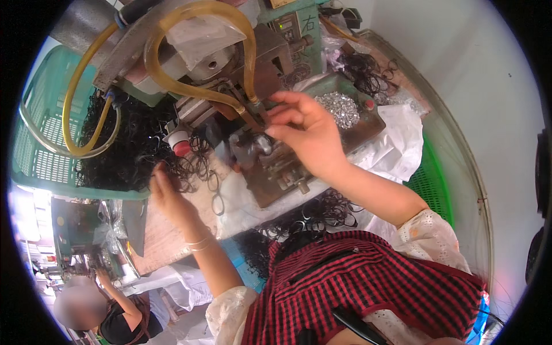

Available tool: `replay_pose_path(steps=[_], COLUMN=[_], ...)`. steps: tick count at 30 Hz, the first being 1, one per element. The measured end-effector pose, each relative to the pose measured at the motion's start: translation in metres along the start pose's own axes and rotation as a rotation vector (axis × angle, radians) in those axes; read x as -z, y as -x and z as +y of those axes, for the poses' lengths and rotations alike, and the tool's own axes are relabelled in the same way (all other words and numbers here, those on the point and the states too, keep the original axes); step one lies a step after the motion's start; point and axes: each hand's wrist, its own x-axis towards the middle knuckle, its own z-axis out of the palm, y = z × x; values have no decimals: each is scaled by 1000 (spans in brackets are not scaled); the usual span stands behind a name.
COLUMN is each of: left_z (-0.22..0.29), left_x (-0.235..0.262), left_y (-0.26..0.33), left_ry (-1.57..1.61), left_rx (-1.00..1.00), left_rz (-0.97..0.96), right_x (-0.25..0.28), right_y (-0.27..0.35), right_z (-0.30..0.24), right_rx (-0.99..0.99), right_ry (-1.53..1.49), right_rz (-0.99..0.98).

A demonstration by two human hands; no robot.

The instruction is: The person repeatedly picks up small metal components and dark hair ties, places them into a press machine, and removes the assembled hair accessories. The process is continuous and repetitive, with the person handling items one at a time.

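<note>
My right hand (305,129) is at the work point of a bench machine (264,63). Its thumb and fingers are bent close together beside the metal jaws below two yellow hoses (248,46); whatever is between the fingertips is too small or hidden to make out. My left hand (168,192) is over the bench by the front corner of a green basket (49,144), fingers stretched out. Its fingertips are next to a tangled heap of black eyeglass frames (123,138). One loose eyeglass frame (217,204) lies on the bench to the right of that hand.
A red push button (181,148) sticks out between my hands. Shiny small metal parts (340,109) fill a tray (368,123) at the right. More dark frames (313,215) lie near my lap. A bright green basket (428,184) stands below right. Another person (123,316) works at lower left.
</note>
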Motion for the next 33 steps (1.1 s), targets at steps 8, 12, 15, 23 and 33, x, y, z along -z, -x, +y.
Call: replay_pose_path(steps=[8, 12, 15, 23, 33], left_z=[103, 120, 115, 115, 93], left_x=[-10, -77, -92, -103, -60], left_y=[69, 76, 67, 61, 92], left_ry=[110, 139, 84, -44, -128], left_rx=[-253, -260, -262, -303, -554], left_rz=[-120, -385, -428, -430, -374], right_x=[26, 112, 131, 126, 121], right_y=[9, -23, -15, -23, -42], right_z=[-26, 31, 54, 55, 66], right_rx=[253, 301, 311, 227, 352], right_ry=[488, 1547, 1494, 1355, 1524], right_rz=[-188, 187, 169, 235, -48])
